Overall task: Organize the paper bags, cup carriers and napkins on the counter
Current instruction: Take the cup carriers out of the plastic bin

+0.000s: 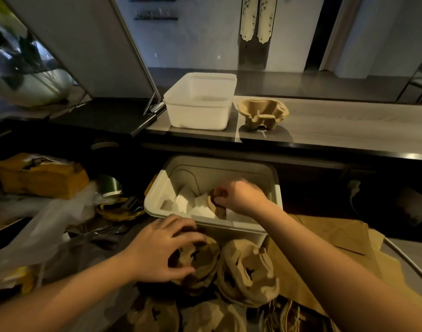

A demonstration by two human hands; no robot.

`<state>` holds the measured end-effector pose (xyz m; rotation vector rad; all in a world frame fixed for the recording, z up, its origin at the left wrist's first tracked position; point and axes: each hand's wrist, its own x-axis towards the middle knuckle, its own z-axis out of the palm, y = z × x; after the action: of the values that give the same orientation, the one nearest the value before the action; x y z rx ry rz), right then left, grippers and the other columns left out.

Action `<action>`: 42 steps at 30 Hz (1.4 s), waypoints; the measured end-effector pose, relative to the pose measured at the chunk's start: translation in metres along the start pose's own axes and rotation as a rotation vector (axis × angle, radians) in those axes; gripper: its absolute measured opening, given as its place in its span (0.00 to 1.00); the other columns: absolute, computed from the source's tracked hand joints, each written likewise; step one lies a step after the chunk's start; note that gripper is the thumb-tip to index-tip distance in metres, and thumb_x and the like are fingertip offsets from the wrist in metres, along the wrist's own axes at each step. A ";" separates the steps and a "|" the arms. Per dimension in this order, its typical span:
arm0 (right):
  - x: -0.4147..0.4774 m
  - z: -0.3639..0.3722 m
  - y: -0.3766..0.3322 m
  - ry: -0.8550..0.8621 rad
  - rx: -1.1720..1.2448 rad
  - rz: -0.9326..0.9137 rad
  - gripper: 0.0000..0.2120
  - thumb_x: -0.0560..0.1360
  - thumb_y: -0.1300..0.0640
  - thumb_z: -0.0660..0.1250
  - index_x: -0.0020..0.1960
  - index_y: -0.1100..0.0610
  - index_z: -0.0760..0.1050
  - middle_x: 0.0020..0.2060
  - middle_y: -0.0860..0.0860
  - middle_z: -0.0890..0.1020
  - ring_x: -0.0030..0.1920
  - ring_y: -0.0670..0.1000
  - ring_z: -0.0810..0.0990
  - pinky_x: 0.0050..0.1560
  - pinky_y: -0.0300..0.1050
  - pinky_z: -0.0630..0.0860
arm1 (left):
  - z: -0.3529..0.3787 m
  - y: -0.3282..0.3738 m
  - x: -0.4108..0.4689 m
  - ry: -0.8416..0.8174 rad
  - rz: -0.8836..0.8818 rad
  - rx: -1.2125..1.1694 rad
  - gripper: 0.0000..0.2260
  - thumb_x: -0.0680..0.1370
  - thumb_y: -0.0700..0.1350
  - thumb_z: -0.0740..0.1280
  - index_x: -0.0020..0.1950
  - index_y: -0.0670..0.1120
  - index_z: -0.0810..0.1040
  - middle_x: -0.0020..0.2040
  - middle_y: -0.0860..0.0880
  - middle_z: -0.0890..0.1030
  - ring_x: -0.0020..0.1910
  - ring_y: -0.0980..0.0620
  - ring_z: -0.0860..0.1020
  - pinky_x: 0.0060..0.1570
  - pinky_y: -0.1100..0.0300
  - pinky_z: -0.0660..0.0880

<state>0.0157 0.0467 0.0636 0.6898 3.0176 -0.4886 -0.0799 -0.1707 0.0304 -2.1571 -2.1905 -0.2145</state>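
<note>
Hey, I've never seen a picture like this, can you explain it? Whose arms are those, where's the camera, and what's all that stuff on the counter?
There is no machine here: these are a person's bare arms, filmed by one wide-angle camera worn on their head, looking forward and down. The left hand grips the top of some brown cup carriers near the front. The right hand reaches into a white bin and pinches a brown piece lying among white napkins; exactly what it is, I cannot tell. Flat paper bags lie to the right. On the higher ledge behind stand a second white bin and, beside it, a single cup carrier.
</note>
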 end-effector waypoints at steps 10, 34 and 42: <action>0.063 0.054 0.013 -0.426 -0.066 0.018 0.18 0.81 0.55 0.55 0.70 0.54 0.66 0.64 0.56 0.74 0.62 0.57 0.74 0.60 0.51 0.69 | -0.032 -0.051 0.065 0.008 -0.251 -0.233 0.21 0.75 0.63 0.56 0.65 0.57 0.67 0.62 0.58 0.68 0.55 0.63 0.70 0.51 0.65 0.71; 0.055 0.048 0.014 0.186 0.157 0.225 0.14 0.80 0.55 0.58 0.64 0.59 0.68 0.57 0.57 0.79 0.56 0.58 0.78 0.49 0.48 0.73 | 0.004 -0.054 0.087 -0.180 -0.385 -0.235 0.12 0.81 0.51 0.56 0.54 0.53 0.79 0.54 0.58 0.78 0.49 0.58 0.76 0.50 0.58 0.74; 0.006 0.006 0.005 0.301 0.554 -0.018 0.34 0.75 0.63 0.65 0.75 0.46 0.55 0.52 0.49 0.76 0.53 0.47 0.77 0.53 0.43 0.75 | 0.007 -0.055 0.089 -0.162 -0.413 -0.110 0.13 0.81 0.49 0.57 0.50 0.46 0.79 0.48 0.49 0.80 0.46 0.52 0.76 0.43 0.58 0.69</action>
<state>0.0118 0.0520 0.0557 0.8137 3.1671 -1.3672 -0.1365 -0.0824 0.0328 -1.7996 -2.7629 -0.1865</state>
